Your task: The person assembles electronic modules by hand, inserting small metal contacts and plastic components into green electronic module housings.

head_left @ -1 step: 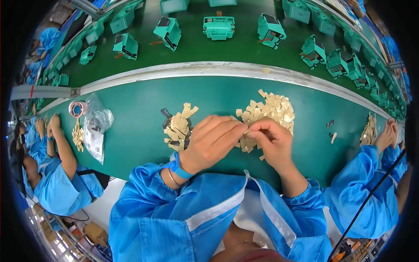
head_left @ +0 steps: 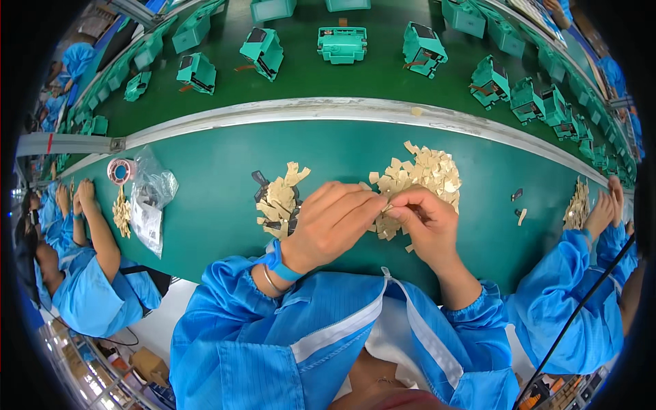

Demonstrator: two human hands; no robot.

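My left hand (head_left: 336,217) and my right hand (head_left: 432,222) meet fingertip to fingertip over the green worktop. Pinched between them is a small beige piece (head_left: 387,207), mostly covered by my fingers. Behind and partly under my hands spreads a large heap of small beige strips (head_left: 427,171). Left of my left hand lies a smaller pile of beige strips (head_left: 279,195), mixed with small black parts (head_left: 260,179). My left wrist wears a blue band (head_left: 283,268) and a metal bangle.
Beyond a pale metal rail (head_left: 328,108), green plastic housings (head_left: 342,46) line a green belt. At left are a tape roll (head_left: 121,171), a clear plastic bag (head_left: 147,212) and a co-worker's arm (head_left: 102,236). Another co-worker's hands (head_left: 601,213) work beside a beige pile at right.
My hands hold almost the same place and pinch. The hands of the co-worker at right have drawn slightly apart, one of them rising a little.
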